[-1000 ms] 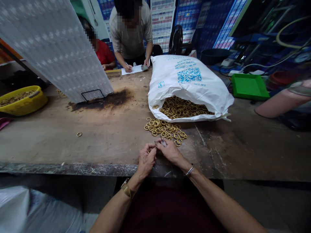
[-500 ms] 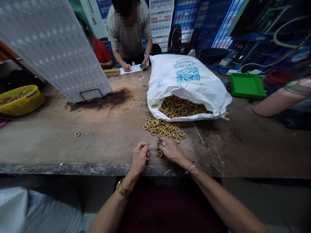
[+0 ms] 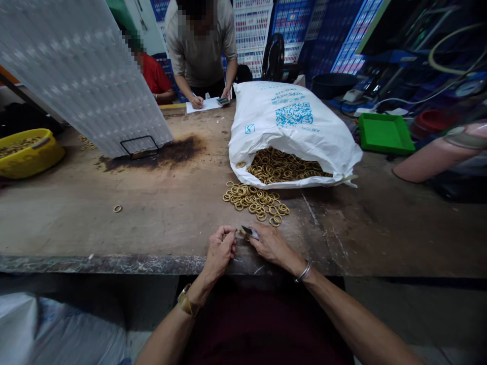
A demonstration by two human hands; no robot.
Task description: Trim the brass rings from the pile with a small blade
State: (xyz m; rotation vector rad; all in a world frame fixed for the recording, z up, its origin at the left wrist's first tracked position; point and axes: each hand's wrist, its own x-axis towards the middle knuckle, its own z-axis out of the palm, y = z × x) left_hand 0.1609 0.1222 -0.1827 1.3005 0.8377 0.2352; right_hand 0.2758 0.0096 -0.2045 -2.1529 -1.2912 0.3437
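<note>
Small dark blade (image 3: pixel 249 231), right hand (image 3: pixel 271 244) clamped on it! Left hand (image 3: pixel 219 249) just beside, fingers together, contents hidden. Gold-coloured rings (image 3: pixel 253 199) heap beyond, before the white sack (image 3: pixel 258 121); worktop (image 3: pixel 152 228) stretches wide leftward, front edge beneath the wrists.

Blue and white crates (image 3: pixel 251 30) lining back; worn wooden table (image 3: pixel 171 203) stretching across; dim grey floor (image 3: pixel 411 309) showing below.

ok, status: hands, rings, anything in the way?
Right hand: gripping dark-tipped tool. Left hand: curled beside it, contents unclear. Loose rings: piled ahead. Open sack: beyond pile, not blocking it.
</note>
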